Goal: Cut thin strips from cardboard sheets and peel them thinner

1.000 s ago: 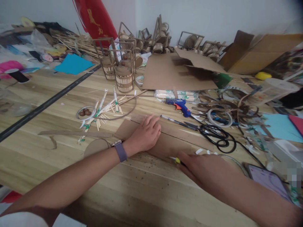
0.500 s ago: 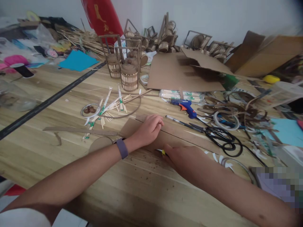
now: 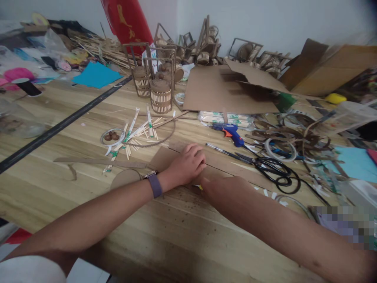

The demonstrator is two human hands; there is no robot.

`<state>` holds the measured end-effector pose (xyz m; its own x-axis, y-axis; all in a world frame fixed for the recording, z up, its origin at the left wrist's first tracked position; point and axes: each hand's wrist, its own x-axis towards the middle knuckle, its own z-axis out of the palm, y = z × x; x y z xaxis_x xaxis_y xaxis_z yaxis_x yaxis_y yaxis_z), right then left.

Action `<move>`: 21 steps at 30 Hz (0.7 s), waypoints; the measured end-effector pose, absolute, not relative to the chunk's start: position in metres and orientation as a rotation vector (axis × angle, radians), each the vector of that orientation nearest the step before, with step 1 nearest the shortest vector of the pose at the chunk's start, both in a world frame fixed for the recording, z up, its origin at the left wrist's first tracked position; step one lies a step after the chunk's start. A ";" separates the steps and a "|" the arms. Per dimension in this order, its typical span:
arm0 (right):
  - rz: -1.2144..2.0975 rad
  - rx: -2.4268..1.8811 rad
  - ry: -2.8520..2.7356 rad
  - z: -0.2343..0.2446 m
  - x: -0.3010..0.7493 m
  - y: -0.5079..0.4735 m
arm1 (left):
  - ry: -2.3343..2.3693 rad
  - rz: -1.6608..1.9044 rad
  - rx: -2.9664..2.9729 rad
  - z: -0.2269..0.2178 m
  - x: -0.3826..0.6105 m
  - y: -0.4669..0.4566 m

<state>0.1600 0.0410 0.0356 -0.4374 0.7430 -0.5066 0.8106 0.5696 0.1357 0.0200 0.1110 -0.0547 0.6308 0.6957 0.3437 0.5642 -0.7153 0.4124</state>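
Observation:
My left hand [image 3: 188, 164], with a watch on its wrist, presses a brown cardboard piece [image 3: 161, 158] against the table, fingers bent together over it. The cardboard has a long straight slit or line along it. Just right of and nearer than that hand, my right hand [image 3: 216, 189] is closed on a small tool with a yellow part [image 3: 201, 187] and a thin blade-like tip, which looks like a utility knife. Most of the tool is hidden under the fingers, at the cardboard's near edge. A round cardboard disc [image 3: 126, 179] lies left of my left hand.
Beyond the hands lie a blue glue gun [image 3: 232, 133], a pen [image 3: 218, 149], black-handled scissors [image 3: 273, 169] and cut sticks [image 3: 135, 141]. Small bucket models [image 3: 161, 96] stand behind, beside a large cardboard sheet [image 3: 206, 88]. A ring with brown balls [image 3: 111, 136] sits left.
My right hand has shifted slightly away from me and left, closer to my left hand. The left hand's fingers have spread a little and stay on the cardboard.

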 end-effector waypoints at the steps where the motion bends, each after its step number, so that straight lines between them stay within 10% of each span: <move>1: -0.164 1.242 2.293 0.034 0.162 0.040 | 1.021 0.699 2.612 -0.054 0.020 0.110; 21: -0.126 1.287 2.179 0.024 0.199 0.025 | 1.062 0.609 2.708 -0.053 0.019 0.110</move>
<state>0.1992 0.0248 0.0235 -0.3514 0.7669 -0.5370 0.8237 0.5259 0.2121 0.0187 0.1096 -0.0527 0.6632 0.6812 0.3101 0.6117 -0.7321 0.2997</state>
